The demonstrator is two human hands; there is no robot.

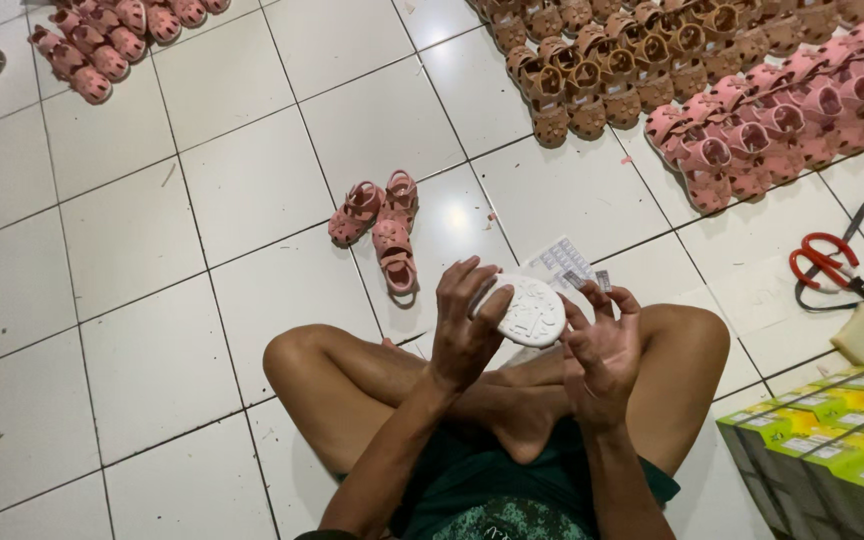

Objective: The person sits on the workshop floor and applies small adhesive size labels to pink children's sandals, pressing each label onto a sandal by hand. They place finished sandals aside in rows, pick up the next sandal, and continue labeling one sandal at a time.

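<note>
Though gripped, sole (532, 310) between hands.

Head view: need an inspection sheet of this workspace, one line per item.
Surface: white tiled floor; the person sits cross-legged on it.
Job's things: pale shoe sole, tread side up, held in front of the knees; small silvery sticker at the right fingertips, beside the sole.
Clutter: three loose pink sandals ahead; sticker sheet on the floor behind the sole; red-handled scissors at right.
Grips: left hand clasps the sole's left edge; right hand pinches the sticker, other fingers spread.
Cables: nothing seen.
Surroundings: rows of brown sandals and pink sandals at top right, more pink sandals top left; green boxes at lower right.
</note>
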